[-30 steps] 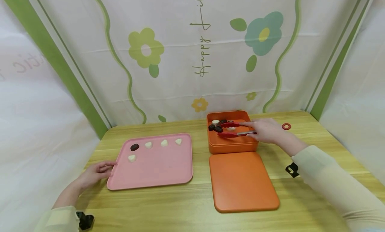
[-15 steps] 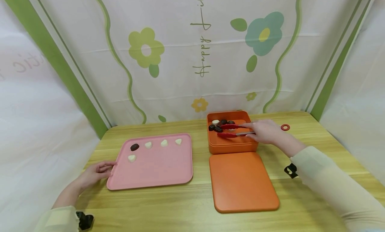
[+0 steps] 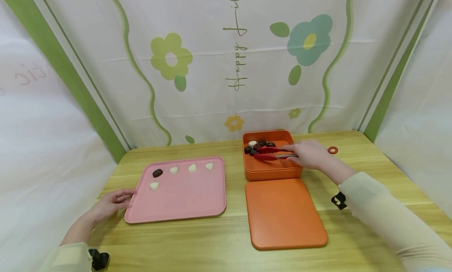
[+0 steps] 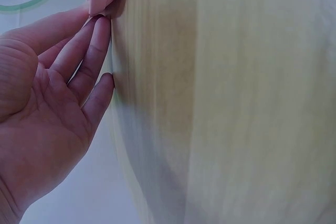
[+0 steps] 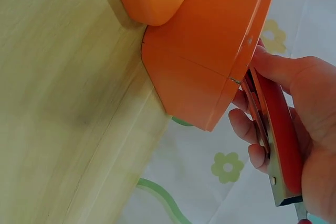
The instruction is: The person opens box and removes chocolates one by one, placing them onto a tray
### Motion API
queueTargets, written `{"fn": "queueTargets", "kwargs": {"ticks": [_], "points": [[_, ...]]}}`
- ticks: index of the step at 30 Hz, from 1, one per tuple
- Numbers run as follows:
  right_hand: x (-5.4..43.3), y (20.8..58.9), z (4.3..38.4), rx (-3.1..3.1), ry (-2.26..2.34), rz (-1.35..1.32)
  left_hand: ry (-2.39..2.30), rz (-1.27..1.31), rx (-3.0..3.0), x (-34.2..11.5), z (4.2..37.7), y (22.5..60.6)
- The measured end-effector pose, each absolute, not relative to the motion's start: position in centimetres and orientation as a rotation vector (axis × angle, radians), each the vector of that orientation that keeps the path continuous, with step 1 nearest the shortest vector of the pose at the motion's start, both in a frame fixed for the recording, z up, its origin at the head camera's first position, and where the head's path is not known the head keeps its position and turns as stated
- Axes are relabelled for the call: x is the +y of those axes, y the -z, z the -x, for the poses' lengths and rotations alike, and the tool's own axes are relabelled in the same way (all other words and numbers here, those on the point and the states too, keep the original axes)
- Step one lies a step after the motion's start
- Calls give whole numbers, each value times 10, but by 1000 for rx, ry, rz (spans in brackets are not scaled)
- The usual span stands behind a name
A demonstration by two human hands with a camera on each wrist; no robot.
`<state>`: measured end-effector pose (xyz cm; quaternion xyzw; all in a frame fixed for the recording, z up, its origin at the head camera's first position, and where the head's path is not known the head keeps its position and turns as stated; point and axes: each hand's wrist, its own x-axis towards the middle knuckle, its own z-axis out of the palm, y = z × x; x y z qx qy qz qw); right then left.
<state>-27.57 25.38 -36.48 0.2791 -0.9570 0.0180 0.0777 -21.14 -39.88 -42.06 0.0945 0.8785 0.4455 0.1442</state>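
My right hand (image 3: 310, 152) grips red-tipped metal tongs (image 3: 265, 156) over the orange box (image 3: 273, 174). The tong tips lie low inside it, at a dark chocolate-like piece (image 3: 253, 152). Several more dark pieces and a white piece (image 3: 252, 143) lie around them near the left wall. In the right wrist view the thumb and fingers wrap the tongs' red handle (image 5: 283, 135) beside the box wall. My left hand (image 3: 112, 203) holds the left rim of the pink tray (image 3: 176, 205), thumb and fingertips at its edge. On the tray sit several white pieces (image 3: 192, 168) and one dark piece (image 3: 157, 173).
An orange lid (image 3: 286, 215) lies flat on the wooden table (image 3: 176, 244), directly in front of the box. A red ring (image 3: 332, 150) shows just past my right hand. A patterned curtain (image 3: 208, 91) stands behind the table.
The tongs have shifted slightly left and toward me inside the box, and their tips have come to a dark piece. The left hand and tray stay as they were.
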Motion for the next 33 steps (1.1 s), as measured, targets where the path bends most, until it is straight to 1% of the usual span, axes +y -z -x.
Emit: {"fn": "queueTargets", "kwargs": {"ticks": [9,22,33], "points": [[254,359,265,-2884,-84,-832,-1253,-228,2557,-401,209,420],[259,343,246,-2752,-145,-797,-1213,-209,2581,-400,211,420],[248,333,239,-2598,-124,-885,-1209,-244,2585,-399,212,421]]}}
